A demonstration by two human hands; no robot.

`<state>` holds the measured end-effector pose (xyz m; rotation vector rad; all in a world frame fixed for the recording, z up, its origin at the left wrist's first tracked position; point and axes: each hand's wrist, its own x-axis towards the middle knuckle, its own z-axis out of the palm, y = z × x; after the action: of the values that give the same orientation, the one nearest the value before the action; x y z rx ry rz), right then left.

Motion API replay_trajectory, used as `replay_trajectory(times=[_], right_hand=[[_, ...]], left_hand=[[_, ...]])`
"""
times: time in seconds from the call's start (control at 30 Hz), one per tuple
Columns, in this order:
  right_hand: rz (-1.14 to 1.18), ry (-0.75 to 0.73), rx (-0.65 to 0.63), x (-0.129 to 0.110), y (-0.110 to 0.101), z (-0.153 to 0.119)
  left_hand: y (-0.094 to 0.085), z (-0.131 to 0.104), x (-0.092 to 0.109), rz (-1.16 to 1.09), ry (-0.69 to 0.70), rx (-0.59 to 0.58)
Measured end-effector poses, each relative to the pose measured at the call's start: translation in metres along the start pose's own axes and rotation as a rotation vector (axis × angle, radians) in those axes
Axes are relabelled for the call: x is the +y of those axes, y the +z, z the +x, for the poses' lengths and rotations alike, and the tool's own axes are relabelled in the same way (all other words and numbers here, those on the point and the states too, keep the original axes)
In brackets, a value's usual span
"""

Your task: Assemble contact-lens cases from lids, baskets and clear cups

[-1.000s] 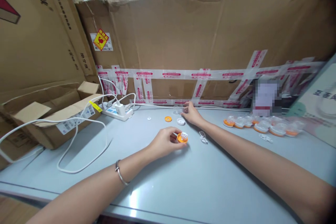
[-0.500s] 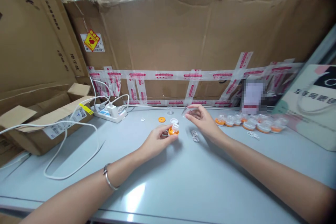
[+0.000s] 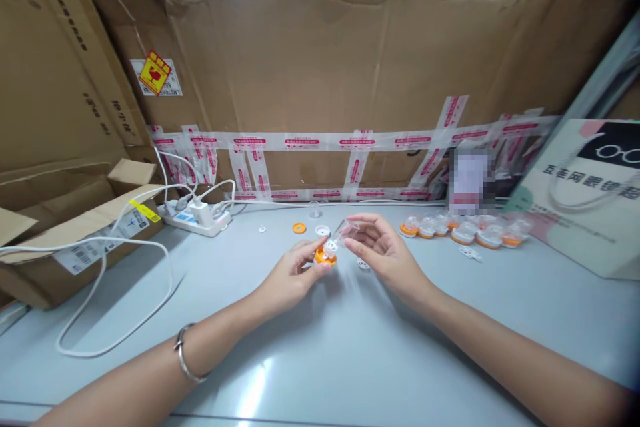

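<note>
My left hand (image 3: 295, 271) pinches an orange round base (image 3: 326, 258) with a white piece (image 3: 331, 247) standing in it. Close beside it, my right hand (image 3: 383, 247) grips a clear plastic cover (image 3: 346, 229) between thumb and fingers, tilted toward the orange base. Whether the cover touches the white piece I cannot tell. A white openwork piece (image 3: 363, 265) lies under the right hand, partly hidden. Beyond the hands lie an orange ring (image 3: 299, 228), a white ring (image 3: 323, 231), a clear dome (image 3: 315, 210) and a small white part (image 3: 262, 229).
Several orange-and-white units with clear tops (image 3: 464, 232) stand at the right, near another white openwork piece (image 3: 470, 253). A printed bag (image 3: 585, 213) is farther right. At the left are a power strip (image 3: 203, 217), a looping white cable (image 3: 163, 307) and an opened carton (image 3: 75, 233).
My right hand has come left and down with the clear cover, up to the base in my left hand. The view has shifted slightly to the right.
</note>
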<state>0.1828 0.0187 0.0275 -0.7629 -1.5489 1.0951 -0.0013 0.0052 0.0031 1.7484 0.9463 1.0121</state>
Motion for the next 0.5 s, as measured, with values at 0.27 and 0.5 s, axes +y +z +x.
replay_trajectory(times=[0.27,0.5], right_hand=[[0.022,-0.042,0.015,0.0064,-0.0033,-0.0017],[-0.059,-0.083,-0.026,0.0043,0.0012,-0.0069]], left_hand=[[-0.0006,0.0016,0.0011,-0.004,0.002,0.028],[0.0031,-0.0001,0.0015,-0.108,-0.096,0.089]])
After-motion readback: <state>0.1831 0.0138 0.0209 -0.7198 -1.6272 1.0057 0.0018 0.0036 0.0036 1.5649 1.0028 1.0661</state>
